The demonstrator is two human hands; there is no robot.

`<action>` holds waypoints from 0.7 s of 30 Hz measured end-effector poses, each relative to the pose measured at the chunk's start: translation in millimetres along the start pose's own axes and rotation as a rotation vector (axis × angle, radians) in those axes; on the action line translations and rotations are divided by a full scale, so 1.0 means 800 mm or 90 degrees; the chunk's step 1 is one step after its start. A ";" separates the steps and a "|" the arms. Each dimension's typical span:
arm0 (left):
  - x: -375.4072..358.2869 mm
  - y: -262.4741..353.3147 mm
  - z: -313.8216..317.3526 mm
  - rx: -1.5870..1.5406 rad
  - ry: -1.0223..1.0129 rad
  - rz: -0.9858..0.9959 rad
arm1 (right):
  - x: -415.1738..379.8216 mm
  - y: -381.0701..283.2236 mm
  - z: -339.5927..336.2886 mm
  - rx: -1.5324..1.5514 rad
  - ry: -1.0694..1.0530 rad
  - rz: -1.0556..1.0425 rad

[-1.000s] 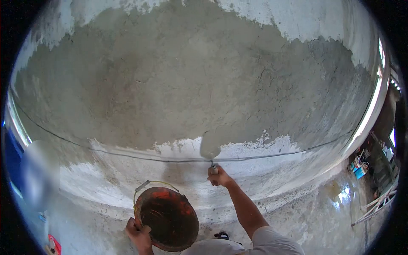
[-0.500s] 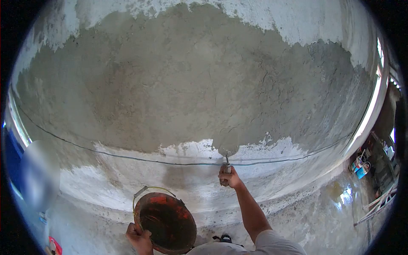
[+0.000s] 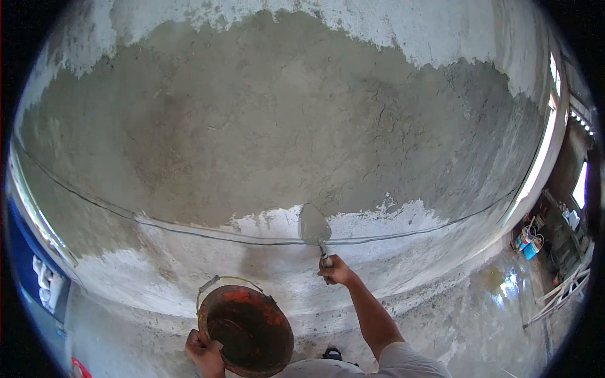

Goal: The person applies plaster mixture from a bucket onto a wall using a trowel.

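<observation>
My right hand (image 3: pixel 336 271) is closed around the handle of a pointing trowel (image 3: pixel 314 225). The trowel's rounded blade is tilted up against the wall at the lower edge of the wet grey plaster (image 3: pixel 271 126), overlapping a bare whitish strip. Low on the left, my left hand (image 3: pixel 205 354) grips the rim of a bucket (image 3: pixel 246 301), thumb over the edge. Reddish stains and dark residue coat the bucket's inside, and its wire handle stands up over the far rim. A thin dark line (image 3: pixel 403 234) runs across the wall behind the trowel's neck.
Whitish unplastered wall (image 3: pixel 391 25) borders the plaster above and below. On the right floor stand small paint buckets (image 3: pixel 531 246), near a wet patch (image 3: pixel 504 286) and a pale slatted frame (image 3: pixel 567 293). A dark sandal (image 3: pixel 333 354) shows below me, and a red item (image 3: pixel 80 368) lies bottom left.
My right hand has come slightly down and left, and the trowel blade has swung left and now shows its full face. The bucket stays put. A blurred shape at far left is gone.
</observation>
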State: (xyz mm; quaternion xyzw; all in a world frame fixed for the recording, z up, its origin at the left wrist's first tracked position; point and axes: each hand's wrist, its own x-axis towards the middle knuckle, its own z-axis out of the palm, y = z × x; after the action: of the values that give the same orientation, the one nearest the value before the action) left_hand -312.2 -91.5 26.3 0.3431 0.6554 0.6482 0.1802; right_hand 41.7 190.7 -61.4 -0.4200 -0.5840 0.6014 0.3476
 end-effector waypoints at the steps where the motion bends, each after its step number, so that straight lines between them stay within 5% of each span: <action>1: -0.002 0.005 0.006 -0.041 0.052 -0.018 | -0.004 -0.002 0.006 0.000 0.003 -0.029; 6: 0.003 0.007 -0.002 0.102 0.051 0.000 | 0.014 -0.008 0.005 0.131 0.071 -0.179; 10: 0.004 0.005 -0.004 0.051 0.008 -0.029 | 0.044 -0.001 0.002 0.195 0.053 -0.079; 16: 0.001 -0.001 0.002 -0.006 0.023 0.000 | 0.012 0.025 0.004 -0.090 -0.019 0.007; 18: -0.001 0.004 0.005 0.003 0.025 -0.014 | -0.019 0.005 0.007 -0.381 0.048 -0.071; 21: -0.003 0.009 0.008 0.032 0.009 -0.062 | -0.037 -0.017 -0.015 -0.469 0.092 -0.156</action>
State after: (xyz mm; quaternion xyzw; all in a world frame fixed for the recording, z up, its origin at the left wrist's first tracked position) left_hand -305.0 -89.2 32.2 0.3108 0.6888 0.6243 0.1980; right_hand 63.9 170.2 -44.7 -0.4850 -0.7807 0.2741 0.2831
